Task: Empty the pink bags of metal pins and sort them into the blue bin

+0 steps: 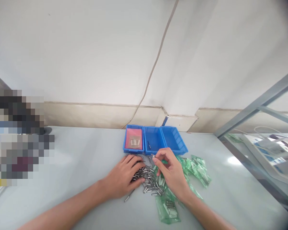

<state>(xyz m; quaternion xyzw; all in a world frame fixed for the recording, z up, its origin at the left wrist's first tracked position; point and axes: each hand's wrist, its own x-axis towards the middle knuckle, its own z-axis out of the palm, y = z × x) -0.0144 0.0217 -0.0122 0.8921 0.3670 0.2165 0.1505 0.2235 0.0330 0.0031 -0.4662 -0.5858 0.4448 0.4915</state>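
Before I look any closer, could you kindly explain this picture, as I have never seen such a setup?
Certainly. There is no machine here: these are a person's own bare hands, seen by one camera worn on the head, looking forward and down. On the pale table stand three blue bins in a row. The left one holds something pinkish-red with a clear packet on it. In front lie loose metal pins and green plastic bags. The left hand rests over the pins; the right hand seems to pinch a small metal piece, too small to make out clearly.
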